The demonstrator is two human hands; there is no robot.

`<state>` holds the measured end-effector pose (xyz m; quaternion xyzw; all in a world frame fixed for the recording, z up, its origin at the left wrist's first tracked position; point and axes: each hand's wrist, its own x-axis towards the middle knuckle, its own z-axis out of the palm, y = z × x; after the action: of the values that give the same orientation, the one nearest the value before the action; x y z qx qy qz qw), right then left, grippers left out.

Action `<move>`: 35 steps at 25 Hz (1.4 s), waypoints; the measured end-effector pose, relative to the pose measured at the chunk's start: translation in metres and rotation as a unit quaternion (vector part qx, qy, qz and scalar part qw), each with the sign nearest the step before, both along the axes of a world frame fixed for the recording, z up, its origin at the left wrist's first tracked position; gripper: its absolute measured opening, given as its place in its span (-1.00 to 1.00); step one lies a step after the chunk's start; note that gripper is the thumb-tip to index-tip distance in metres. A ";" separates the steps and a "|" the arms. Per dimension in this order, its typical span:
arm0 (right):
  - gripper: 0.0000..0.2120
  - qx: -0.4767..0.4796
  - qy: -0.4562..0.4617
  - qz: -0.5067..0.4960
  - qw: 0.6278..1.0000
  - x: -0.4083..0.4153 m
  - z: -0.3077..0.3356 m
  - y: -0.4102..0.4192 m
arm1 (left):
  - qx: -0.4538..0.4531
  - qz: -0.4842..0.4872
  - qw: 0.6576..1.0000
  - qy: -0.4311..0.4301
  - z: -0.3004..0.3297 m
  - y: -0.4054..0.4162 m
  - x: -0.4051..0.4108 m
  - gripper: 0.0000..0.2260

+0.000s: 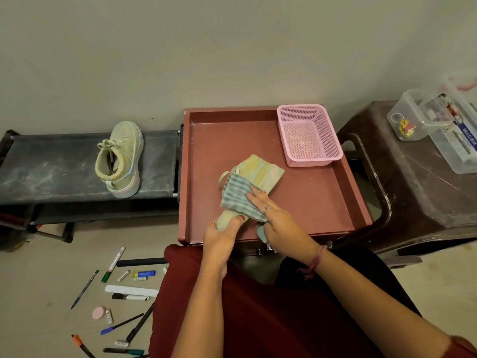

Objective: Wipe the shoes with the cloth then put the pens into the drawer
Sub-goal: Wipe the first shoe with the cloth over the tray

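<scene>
One pale green shoe [260,171] lies on its side in the open maroon drawer [309,202], sole facing up. My left hand [222,236] grips its heel end. My right hand [273,215] presses a grey-blue checked cloth [236,195] against the shoe, fingers spread on the cloth while a loose end hangs under the palm. The second pale green shoe [121,158] stands on the dark bench [51,171] at the left. Several pens and markers [124,295] lie scattered on the floor at the lower left.
A pink mesh basket [308,135] sits in the drawer's far right corner. A brown plastic stool [413,182] at the right carries clear storage boxes [438,125]. A pink round eraser [98,312] lies among the pens. My red-clothed lap [258,319] fills the foreground.
</scene>
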<state>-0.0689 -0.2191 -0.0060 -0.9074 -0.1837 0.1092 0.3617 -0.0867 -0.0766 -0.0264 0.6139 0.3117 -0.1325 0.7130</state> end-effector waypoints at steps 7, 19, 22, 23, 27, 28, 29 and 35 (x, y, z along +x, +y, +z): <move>-0.39 -0.109 -0.074 0.015 0.991 0.056 -0.009 -0.024 | -0.004 -0.005 1.000 -0.018 -0.003 -0.003 0.000 -0.79; -0.39 -0.149 -0.093 0.034 0.984 0.098 0.000 0.004 | 0.035 -0.034 0.998 -0.049 -0.009 -0.001 0.000 -0.60; -0.37 -0.142 -0.010 -0.125 0.982 0.121 -0.007 -0.030 | 0.030 -0.033 0.998 -0.052 -0.008 -0.002 -0.001 -0.57; -0.36 -0.131 0.022 -0.167 0.977 0.125 -0.009 -0.035 | 0.029 -0.030 0.998 -0.049 -0.009 -0.003 0.000 -0.56; -0.34 -0.082 -0.013 -0.101 0.991 0.083 -0.014 -0.007 | -0.009 0.021 0.999 -0.033 -0.015 -0.001 0.004 -0.49; -0.33 -0.072 -0.036 -0.071 0.994 0.063 -0.014 -0.001 | -0.023 0.040 0.999 -0.025 -0.015 -0.002 0.004 -0.43; -0.31 -0.063 -0.050 -0.052 0.995 0.044 -0.016 0.003 | -0.032 0.061 0.997 -0.017 -0.016 -0.002 0.005 -0.40; -0.32 -0.125 -0.105 -0.035 0.986 0.031 -0.025 -0.004 | -0.068 0.112 0.991 -0.004 -0.021 -0.006 0.006 -0.24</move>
<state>-0.0379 -0.2235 -0.0315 -0.9579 -0.1735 0.0231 0.2275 -0.0806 -0.0827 -0.0476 0.5255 0.3662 -0.0706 0.7647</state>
